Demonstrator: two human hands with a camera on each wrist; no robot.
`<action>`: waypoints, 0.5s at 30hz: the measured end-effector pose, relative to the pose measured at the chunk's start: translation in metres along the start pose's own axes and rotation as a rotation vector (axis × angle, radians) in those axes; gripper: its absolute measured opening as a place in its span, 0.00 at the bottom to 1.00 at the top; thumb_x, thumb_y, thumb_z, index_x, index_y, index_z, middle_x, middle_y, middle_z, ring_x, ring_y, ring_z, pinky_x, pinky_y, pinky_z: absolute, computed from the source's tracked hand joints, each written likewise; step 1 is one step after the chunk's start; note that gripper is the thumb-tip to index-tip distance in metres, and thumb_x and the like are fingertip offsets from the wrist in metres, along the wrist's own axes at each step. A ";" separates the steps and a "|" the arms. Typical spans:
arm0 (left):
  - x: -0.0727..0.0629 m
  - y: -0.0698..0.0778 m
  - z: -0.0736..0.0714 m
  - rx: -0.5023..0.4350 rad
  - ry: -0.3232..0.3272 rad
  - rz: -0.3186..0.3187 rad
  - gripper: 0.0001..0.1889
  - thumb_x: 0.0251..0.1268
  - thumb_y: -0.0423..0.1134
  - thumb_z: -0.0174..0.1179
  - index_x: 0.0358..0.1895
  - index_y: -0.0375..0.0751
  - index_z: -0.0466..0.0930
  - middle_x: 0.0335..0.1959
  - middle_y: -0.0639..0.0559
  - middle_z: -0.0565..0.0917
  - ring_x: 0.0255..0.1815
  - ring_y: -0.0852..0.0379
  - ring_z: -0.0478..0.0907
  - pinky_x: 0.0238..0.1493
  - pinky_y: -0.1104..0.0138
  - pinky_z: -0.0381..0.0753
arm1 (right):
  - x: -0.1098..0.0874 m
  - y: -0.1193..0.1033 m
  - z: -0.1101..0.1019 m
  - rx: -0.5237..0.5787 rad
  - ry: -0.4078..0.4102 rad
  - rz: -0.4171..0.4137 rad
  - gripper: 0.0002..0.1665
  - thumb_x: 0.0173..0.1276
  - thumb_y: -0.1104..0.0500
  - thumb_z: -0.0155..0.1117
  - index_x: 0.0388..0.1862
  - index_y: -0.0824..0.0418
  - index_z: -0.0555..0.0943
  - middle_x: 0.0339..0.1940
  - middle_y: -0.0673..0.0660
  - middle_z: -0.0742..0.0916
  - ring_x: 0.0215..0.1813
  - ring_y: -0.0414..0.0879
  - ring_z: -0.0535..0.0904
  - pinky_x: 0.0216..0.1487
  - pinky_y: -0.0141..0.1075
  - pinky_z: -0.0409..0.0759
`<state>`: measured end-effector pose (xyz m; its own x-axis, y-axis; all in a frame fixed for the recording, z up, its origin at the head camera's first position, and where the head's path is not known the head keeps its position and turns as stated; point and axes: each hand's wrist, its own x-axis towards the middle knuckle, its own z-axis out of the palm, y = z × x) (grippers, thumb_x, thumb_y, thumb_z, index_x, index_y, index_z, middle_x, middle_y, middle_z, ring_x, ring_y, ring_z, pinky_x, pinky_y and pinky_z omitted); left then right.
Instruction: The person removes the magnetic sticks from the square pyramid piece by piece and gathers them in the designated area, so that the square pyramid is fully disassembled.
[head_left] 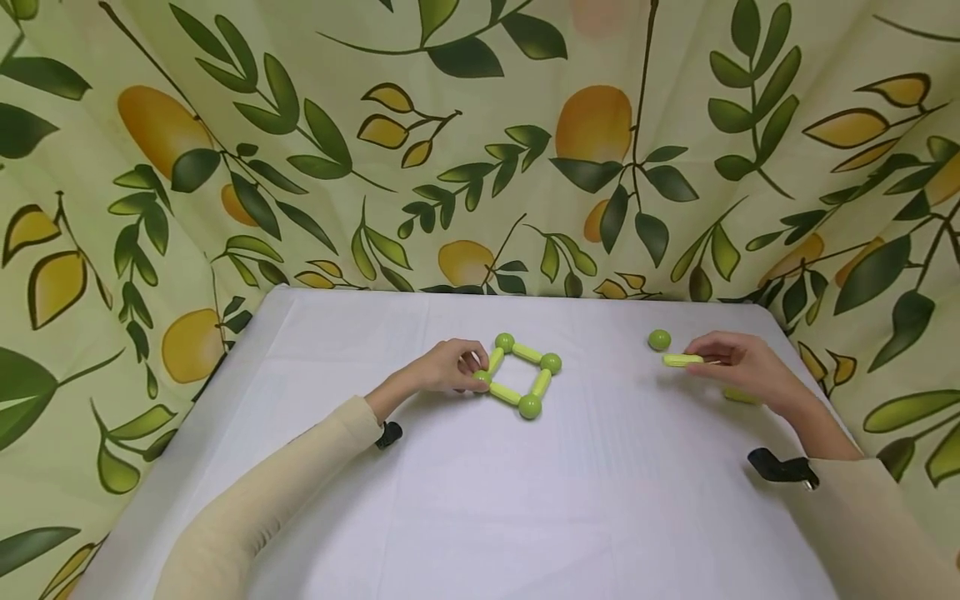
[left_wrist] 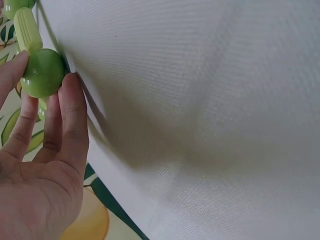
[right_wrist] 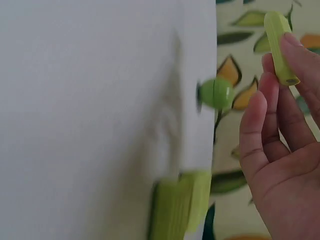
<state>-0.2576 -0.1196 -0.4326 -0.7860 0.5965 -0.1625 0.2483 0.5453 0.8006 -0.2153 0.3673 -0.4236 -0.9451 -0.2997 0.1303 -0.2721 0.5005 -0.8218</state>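
- Left hand (head_left: 448, 365) pinches the left ball (left_wrist: 44, 73) of the square frame (head_left: 541, 382).
- Right hand (head_left: 753, 371) grips a rod (head_left: 681, 361) well right of the frame (long axis roughly left to right).

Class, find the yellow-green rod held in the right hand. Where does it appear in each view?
Head: right of centre, the yellow-green rod juts leftward from the right hand.
Left wrist: not in this picture.
Right wrist: towards the upper right corner, in the same hand.
Shared landmark: the white tablecloth, visible in all three views.
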 end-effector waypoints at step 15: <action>0.000 0.001 0.000 0.011 0.001 0.023 0.13 0.60 0.32 0.74 0.43 0.39 0.80 0.39 0.47 0.82 0.37 0.55 0.82 0.32 0.64 0.85 | -0.076 0.053 -0.063 -0.047 0.254 0.125 0.15 0.67 0.70 0.71 0.53 0.67 0.85 0.41 0.38 0.88 0.38 0.30 0.82 0.36 0.21 0.77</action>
<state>-0.2573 -0.1198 -0.4318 -0.7809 0.6079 -0.1437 0.2721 0.5381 0.7978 -0.1689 0.4676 -0.4418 -0.9853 -0.0232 0.1690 -0.1529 0.5595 -0.8146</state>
